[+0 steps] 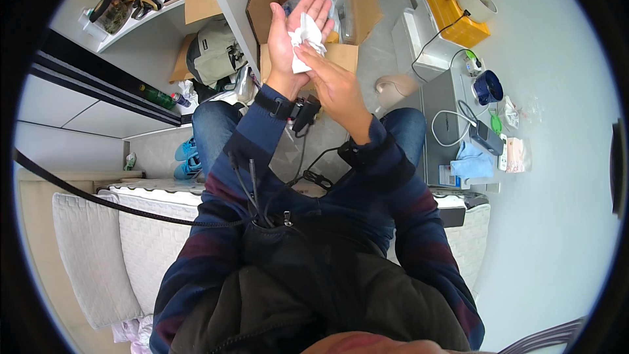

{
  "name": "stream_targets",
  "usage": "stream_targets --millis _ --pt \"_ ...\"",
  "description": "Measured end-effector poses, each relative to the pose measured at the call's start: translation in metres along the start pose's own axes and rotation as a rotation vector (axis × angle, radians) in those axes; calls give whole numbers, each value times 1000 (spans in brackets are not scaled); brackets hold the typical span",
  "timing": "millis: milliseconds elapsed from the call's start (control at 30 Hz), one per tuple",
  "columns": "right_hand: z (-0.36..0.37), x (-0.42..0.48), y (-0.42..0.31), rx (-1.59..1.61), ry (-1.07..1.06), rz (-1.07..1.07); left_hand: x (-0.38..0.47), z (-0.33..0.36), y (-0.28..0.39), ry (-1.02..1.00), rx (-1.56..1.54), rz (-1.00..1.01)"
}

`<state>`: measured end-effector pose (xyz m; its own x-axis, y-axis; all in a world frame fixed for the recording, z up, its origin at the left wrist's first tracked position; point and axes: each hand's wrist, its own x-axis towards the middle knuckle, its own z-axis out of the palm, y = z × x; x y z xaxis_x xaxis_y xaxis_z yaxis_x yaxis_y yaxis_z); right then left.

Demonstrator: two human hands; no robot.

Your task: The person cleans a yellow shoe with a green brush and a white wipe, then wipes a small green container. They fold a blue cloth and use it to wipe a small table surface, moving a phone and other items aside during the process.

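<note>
My left hand (283,49) is held palm up with its fingers spread, in front of a cardboard box. A crumpled white tissue (307,34) lies across its palm. The fingers of my right hand (339,83) press on the tissue's lower part from the right side, holding it against the left palm. Part of the tissue is hidden under those fingers. On the left wrist sits a black strap with a small device (305,112), and a cable hangs from it. A second dark strap (350,153) is around the right wrist.
The open cardboard box (366,2) holds plastic items. Shelves (152,22) with bags and a backpack (212,54) stand left. Right are a grey cabinet (437,103) with cables and a blue cloth (471,161), and a yellow box (454,19) bearing a pot. A bundled cable (317,177) hangs between my knees.
</note>
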<state>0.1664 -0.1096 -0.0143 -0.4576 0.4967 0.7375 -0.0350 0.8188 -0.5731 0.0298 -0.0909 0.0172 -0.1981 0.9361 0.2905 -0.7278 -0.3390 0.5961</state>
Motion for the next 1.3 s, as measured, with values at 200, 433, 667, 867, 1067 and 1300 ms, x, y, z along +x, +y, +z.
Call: stream_targets --millis 200,433,667,867,1067,1300 --pt "-35 15 -1 -192 -168 -140 -9 9 0 -58 -190 -127" --pt "-35 22 -12 149 -12 137 -14 6 -7 -175 208 17" --pt "-127 -11 -21 211 -51 468 -33 11 -22 -255 975 186" --pt "-387 -100 41 -1039 88 728 -30 -13 -26 -11 1130 -70" --pt "-486 -161 121 -1398 -186 1275 -19 -9 -18 -148 927 -197" --pt "-509 -188 162 -1375 -280 1397 6 -7 -3 -170 693 -144"
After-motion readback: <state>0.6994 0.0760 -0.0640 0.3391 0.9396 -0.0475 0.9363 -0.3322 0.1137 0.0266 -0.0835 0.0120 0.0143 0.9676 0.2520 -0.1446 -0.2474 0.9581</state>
